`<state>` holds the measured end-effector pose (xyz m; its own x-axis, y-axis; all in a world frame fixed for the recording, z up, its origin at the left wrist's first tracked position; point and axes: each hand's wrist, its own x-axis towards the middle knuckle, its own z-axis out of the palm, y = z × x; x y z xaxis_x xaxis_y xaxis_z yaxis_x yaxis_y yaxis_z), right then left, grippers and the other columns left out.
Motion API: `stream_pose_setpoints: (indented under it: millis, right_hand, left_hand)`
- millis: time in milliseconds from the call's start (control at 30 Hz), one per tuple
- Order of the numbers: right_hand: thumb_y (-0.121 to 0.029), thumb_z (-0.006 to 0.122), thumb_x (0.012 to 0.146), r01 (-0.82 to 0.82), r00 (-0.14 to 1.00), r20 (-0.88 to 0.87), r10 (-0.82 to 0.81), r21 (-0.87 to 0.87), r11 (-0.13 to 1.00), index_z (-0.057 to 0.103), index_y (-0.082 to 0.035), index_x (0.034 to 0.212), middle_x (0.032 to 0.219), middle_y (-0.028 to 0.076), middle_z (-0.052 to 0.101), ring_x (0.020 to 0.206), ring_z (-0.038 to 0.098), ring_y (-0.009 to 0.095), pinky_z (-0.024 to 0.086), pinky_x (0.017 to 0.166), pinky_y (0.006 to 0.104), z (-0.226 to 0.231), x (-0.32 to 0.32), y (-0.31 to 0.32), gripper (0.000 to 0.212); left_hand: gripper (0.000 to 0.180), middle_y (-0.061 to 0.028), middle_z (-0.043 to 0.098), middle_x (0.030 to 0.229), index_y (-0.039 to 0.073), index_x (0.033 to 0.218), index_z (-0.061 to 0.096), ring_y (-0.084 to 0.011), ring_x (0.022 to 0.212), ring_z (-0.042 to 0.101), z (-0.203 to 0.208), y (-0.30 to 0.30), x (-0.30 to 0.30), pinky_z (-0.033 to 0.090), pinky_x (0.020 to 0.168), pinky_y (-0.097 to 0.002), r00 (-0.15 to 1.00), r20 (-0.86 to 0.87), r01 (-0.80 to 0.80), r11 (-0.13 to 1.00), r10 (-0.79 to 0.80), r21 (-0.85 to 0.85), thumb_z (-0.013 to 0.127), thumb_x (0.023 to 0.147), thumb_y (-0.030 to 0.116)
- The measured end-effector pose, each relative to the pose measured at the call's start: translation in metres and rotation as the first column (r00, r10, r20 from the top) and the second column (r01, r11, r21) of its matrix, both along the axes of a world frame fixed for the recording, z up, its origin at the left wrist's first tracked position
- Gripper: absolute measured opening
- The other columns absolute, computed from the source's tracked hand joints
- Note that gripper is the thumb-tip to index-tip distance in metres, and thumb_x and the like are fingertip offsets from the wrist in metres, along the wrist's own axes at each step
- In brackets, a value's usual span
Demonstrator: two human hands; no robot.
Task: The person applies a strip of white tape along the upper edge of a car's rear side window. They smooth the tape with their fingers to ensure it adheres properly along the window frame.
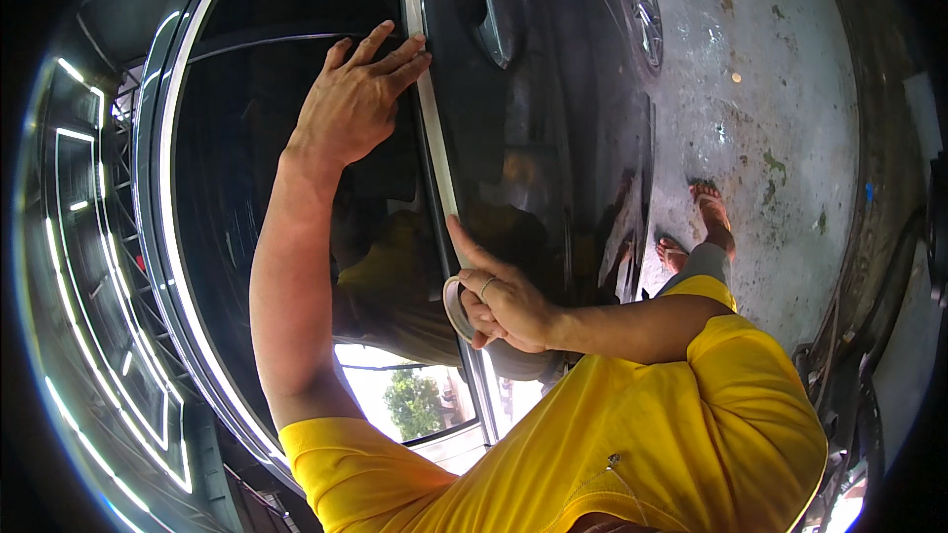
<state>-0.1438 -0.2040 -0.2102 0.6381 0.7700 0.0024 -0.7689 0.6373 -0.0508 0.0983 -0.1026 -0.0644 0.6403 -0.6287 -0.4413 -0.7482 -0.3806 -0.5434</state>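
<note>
A strip of pale masking tape (432, 128) runs along the trim at the base of a dark car's side window (267, 99). My left hand (351, 104) lies open over the glass, its fingertips resting on the strip. Further down the same line, my right hand (509, 308) is closed on a roll of masking tape (456, 308), fingers through its ring. Its index finger points along the strip, close to or touching it; I cannot tell which. Part of the roll is hidden by the fingers.
Beside the strip, the glossy black car door (553, 138) carries a door handle (489, 10). A wheel (642, 5) stands beyond it. My bare-toed feet in sandals (706, 197) are on the worn grey floor (760, 89). Bright light tubes (74, 133) line the left.
</note>
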Motion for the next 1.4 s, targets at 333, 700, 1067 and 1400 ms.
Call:
stream_pose_setpoints:
  millis: [333, 700, 1067, 1400]
  right_hand:
    - [-0.011, 0.03, 0.112, 0.065, 0.996, 0.055, -0.07, 0.089, 0.994, 0.001, -0.03, 0.172, 0.07, 0.0, 0.04, 0.053, 0.04, 0.007, 0.062, 0.064, 0.0341, 0.029, -0.003, -0.006, 0.069]
    - [-0.017, 0.029, 0.114, 0.046, 0.998, 0.048, -0.045, -0.004, 0.999, 0.004, -0.039, 0.171, 0.067, -0.004, 0.033, 0.053, 0.031, 0.006, 0.056, 0.059, 0.0311, 0.019, -0.006, -0.029, 0.066]
    - [-0.019, 0.029, 0.114, 0.012, 0.997, 0.074, -0.018, 0.081, 0.997, 0.006, -0.039, 0.171, 0.064, -0.006, 0.031, 0.052, 0.032, 0.004, 0.059, 0.059, 0.0296, -0.02, 0.0, 0.007, 0.065]
    - [-0.019, 0.028, 0.114, 0.015, 0.998, 0.055, -0.024, 0.152, 0.988, 0.003, -0.036, 0.171, 0.063, -0.005, 0.032, 0.05, 0.032, 0.005, 0.061, 0.059, 0.03, -0.021, 0.001, 0.013, 0.064]
  left_hand:
    - [0.072, 0.0037, 0.052, 0.162, 0.02, 0.151, 0.06, -0.0291, 0.157, 0.036, 0.009, -0.008, 0.005, 0.031, 0.125, -0.0511, 0.996, -0.06, -0.066, 0.997, 0.069, 0.05, 0.069, 0.084, -0.004]
    - [0.073, 0.0026, 0.05, 0.163, 0.019, 0.151, 0.06, -0.0288, 0.158, 0.034, 0.006, -0.012, -0.004, 0.029, 0.128, -0.0497, 0.994, -0.05, -0.093, 0.996, 0.094, 0.01, 0.068, 0.083, -0.006]
    - [0.073, 0.0029, 0.05, 0.163, 0.019, 0.152, 0.059, -0.0273, 0.158, 0.035, -0.002, -0.008, -0.011, 0.03, 0.128, -0.0518, 0.998, 0.041, -0.044, 0.999, 0.042, 0.032, 0.067, 0.084, -0.005]
    - [0.061, 0.0014, 0.059, 0.155, 0.015, 0.14, 0.067, -0.0287, 0.152, 0.042, 0.002, 0.007, -0.019, 0.037, 0.122, -0.0505, 0.999, -0.001, 0.05, 0.995, -0.05, -0.09, 0.069, 0.082, -0.005]
